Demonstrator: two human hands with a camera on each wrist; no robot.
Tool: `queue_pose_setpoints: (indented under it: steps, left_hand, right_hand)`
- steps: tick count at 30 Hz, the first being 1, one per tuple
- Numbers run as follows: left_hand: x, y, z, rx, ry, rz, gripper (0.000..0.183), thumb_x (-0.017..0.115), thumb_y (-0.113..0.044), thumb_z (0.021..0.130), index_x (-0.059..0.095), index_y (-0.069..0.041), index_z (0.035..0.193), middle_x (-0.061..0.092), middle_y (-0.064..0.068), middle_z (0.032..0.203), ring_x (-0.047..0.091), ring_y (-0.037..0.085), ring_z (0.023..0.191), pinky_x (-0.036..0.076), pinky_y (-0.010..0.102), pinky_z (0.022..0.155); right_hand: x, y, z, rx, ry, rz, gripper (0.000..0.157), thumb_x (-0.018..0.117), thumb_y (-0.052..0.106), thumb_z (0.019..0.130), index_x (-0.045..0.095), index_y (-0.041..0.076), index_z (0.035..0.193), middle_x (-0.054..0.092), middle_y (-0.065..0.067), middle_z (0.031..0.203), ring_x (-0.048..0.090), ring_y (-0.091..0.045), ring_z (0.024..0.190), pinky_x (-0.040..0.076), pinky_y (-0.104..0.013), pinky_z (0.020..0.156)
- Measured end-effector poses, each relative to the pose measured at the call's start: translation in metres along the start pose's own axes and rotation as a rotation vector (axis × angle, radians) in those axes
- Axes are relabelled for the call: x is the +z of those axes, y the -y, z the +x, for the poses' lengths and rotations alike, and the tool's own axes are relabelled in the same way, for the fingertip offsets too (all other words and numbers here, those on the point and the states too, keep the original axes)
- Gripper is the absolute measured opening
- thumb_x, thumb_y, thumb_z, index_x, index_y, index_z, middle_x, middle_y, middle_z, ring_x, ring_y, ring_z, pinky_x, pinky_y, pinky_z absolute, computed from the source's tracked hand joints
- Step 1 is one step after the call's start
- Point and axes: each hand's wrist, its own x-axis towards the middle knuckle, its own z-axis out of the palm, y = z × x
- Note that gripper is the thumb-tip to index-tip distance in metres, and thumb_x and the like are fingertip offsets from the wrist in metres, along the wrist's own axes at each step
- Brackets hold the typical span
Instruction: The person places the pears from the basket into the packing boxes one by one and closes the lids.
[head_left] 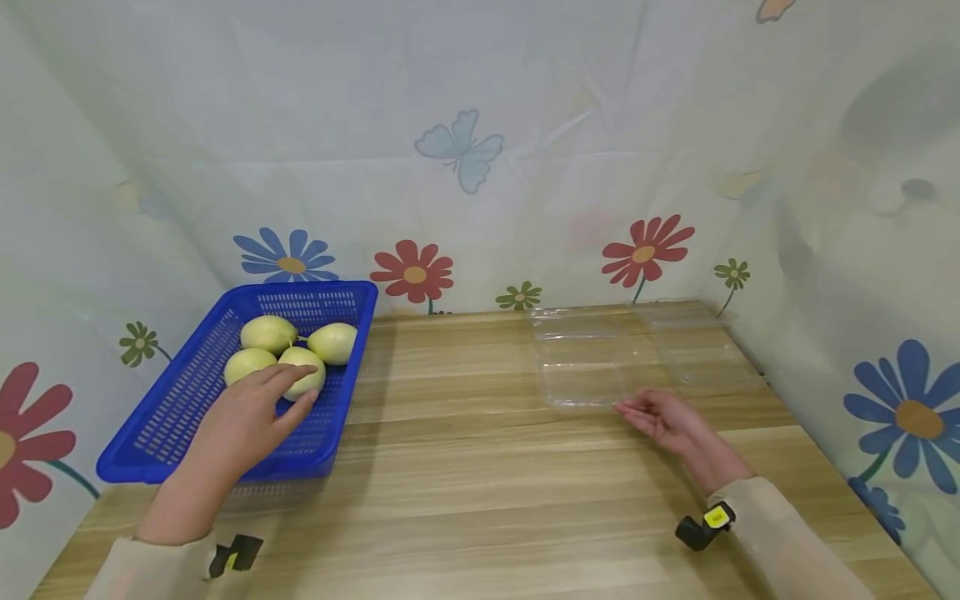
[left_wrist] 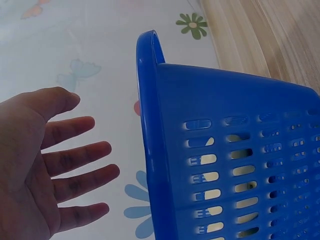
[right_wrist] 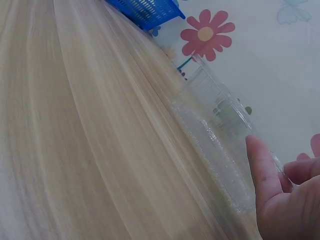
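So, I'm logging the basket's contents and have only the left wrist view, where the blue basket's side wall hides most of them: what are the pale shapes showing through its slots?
Observer: The head view shows four pale green pears inside the blue basket.
Operator: And where is the left hand relative to them?
Observer: In the head view, the left hand overlaps part of the near-right pear; I can't tell whether it touches.
Operator: The right hand is outside my picture. What is it doing?
Observer: The right hand pinches the near edge of a clear plastic container.
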Motion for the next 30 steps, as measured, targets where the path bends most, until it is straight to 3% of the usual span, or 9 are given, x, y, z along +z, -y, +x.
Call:
queue_pose_setpoints:
  steps: [9,16,30]
  left_hand:
    - [0.001,-0.001,-0.001,0.002,0.005,0.002,0.036,0.069,-0.022,0.098,0.066,-0.004,0.129,0.070,0.023,0.124,0.066,0.045,0.112,0.054,0.062,0.093]
    - [0.002,-0.001,-0.001,0.007,0.003,0.005,0.035,0.068,-0.022,0.098,0.067,-0.004,0.129,0.071,0.022,0.123,0.067,0.044,0.111,0.055,0.061,0.093]
    - [0.001,0.002,-0.002,0.018,-0.023,0.011,0.034,0.070,-0.021,0.096,0.068,-0.005,0.126,0.071,0.021,0.121,0.067,0.044,0.109,0.055,0.061,0.090]
  right_hand:
    - [0.013,-0.009,0.004,-0.003,0.002,-0.041,0.038,0.026,0.007,0.110,0.060,0.008,0.094,0.074,-0.003,0.087,0.075,-0.007,0.084,0.061,-0.015,0.080]
    - [0.023,-0.014,0.007,-0.002,0.008,-0.072,0.029,0.025,0.007,0.110,0.053,0.001,0.106,0.073,-0.002,0.088,0.075,-0.006,0.085,0.060,-0.015,0.081]
    - [0.049,-0.027,0.017,0.003,0.012,-0.089,0.028,0.026,0.006,0.110,0.043,-0.012,0.123,0.072,-0.003,0.089,0.074,-0.005,0.085,0.060,-0.014,0.081]
